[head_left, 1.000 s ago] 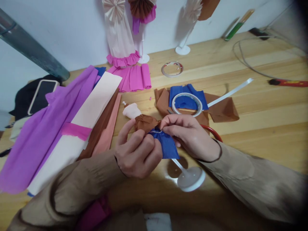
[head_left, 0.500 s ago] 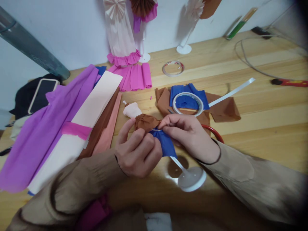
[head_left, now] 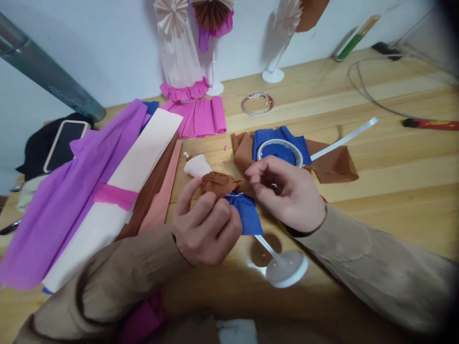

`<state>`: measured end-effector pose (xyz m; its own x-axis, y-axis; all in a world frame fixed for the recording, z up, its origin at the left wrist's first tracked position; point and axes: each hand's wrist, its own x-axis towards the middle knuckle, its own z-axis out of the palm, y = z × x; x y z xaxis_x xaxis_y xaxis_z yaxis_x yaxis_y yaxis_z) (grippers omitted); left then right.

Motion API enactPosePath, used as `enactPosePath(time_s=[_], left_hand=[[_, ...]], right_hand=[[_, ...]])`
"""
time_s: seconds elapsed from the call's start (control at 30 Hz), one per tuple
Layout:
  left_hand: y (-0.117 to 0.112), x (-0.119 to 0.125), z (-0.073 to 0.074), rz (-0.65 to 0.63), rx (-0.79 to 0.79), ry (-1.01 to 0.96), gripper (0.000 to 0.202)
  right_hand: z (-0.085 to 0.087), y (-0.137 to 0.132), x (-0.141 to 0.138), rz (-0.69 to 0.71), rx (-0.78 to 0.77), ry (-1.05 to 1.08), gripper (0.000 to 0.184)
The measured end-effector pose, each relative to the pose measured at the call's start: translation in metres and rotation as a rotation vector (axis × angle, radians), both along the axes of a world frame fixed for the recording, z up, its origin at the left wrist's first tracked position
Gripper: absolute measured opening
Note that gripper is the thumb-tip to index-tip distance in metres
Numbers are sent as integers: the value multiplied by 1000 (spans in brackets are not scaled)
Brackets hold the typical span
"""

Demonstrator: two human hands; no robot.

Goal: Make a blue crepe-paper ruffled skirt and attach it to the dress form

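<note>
My left hand (head_left: 206, 229) is closed around the waist of a small doll form (head_left: 196, 166) that lies tilted over the wooden table (head_left: 394, 167). The form wears a brown crepe bodice (head_left: 217, 183) and a blue crepe skirt (head_left: 248, 216). Its white rod and round stand base (head_left: 287, 269) stick out below toward me. My right hand (head_left: 290, 196) hovers just right of the bodice with its fingers curled and thumb and forefinger pinched together. Whether it holds anything is hidden.
Behind my right hand a tape roll (head_left: 274, 144) lies on blue paper (head_left: 283, 134) and brown paper (head_left: 333, 162), with a white strip (head_left: 344, 138) beside it. Purple (head_left: 71, 191), cream (head_left: 139, 157) and pink (head_left: 201, 117) crepe sheets lie left. A phone (head_left: 64, 143) lies far left; dressed forms (head_left: 179, 48) stand at the wall.
My right hand has lifted off the doll's waist and drawn back to the right, fingers curling in. The left hand keeps its grip in the same place.
</note>
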<state>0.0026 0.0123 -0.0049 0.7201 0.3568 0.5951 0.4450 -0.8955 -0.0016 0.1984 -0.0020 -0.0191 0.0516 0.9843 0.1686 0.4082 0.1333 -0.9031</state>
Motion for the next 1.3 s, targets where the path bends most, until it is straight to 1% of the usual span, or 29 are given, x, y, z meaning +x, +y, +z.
enactPosePath(time_s=[0.07, 0.1, 0.17, 0.23, 0.33, 0.43, 0.57, 0.7, 0.77, 0.8, 0.83, 0.9, 0.97, 1.0, 1.07, 1.13, 1.17, 1.2, 1.23, 1.3], left_hand=[[0, 3, -1, 23, 143, -18, 13], [1, 5, -2, 32, 211, -20, 12], [1, 7, -3, 55, 226, -29, 11], [1, 8, -4, 76, 217, -23, 10], [1, 7, -2, 84, 188, -10, 10], [1, 4, 1, 74, 164, -11, 10], [1, -1, 9, 102, 165, 8, 11], [-3, -6, 12, 140, 178, 46, 11], [-6, -7, 11, 159, 182, 50, 10], [-7, -8, 11, 170, 180, 49, 10], [-9, -8, 10, 180, 171, 50, 9], [-14, -8, 12, 196, 126, 71, 7], [-20, -10, 16, 194, 66, 107, 8], [-24, -12, 20, 190, 37, 124, 11], [-34, -17, 28, 189, -14, 131, 18], [-46, -23, 37, 207, -102, 66, 19], [-51, -25, 41, 218, -206, 22, 15], [-56, -28, 44, 226, -368, -27, 10], [-60, -30, 47, 241, -592, -62, 9], [-65, -34, 48, 284, -1134, -129, 18]], right_hand=[[-2, 4, 3, 109, 117, -194, 30], [-2, 6, 4, 159, 163, -258, 33], [-3, 9, 4, 200, 215, -315, 26], [-2, 12, 3, 190, 205, -339, 15], [1, 13, 1, 173, 156, -343, 12], [6, 12, -2, 160, 126, -277, 11], [11, 8, -9, 166, 129, -219, 11], [20, 6, -13, 175, 135, -236, 9], [26, 4, -11, 145, 67, -322, 9], [28, 3, -8, 154, 3, -383, 13], [30, 2, -6, 198, -77, -442, 19], [31, -3, -2, 362, -242, -502, 27], [29, -8, -1, 508, -355, -450, 29], [27, -10, -1, 550, -407, -397, 29], [22, -14, -4, 585, -537, -275, 31], [18, -16, -9, 611, -672, -127, 29], [17, -17, -12, 626, -716, -57, 26], [16, -17, -16, 636, -737, 10, 23], [17, -19, -20, 646, -745, 72, 20], [20, -23, -29, 675, -766, 171, 17]])
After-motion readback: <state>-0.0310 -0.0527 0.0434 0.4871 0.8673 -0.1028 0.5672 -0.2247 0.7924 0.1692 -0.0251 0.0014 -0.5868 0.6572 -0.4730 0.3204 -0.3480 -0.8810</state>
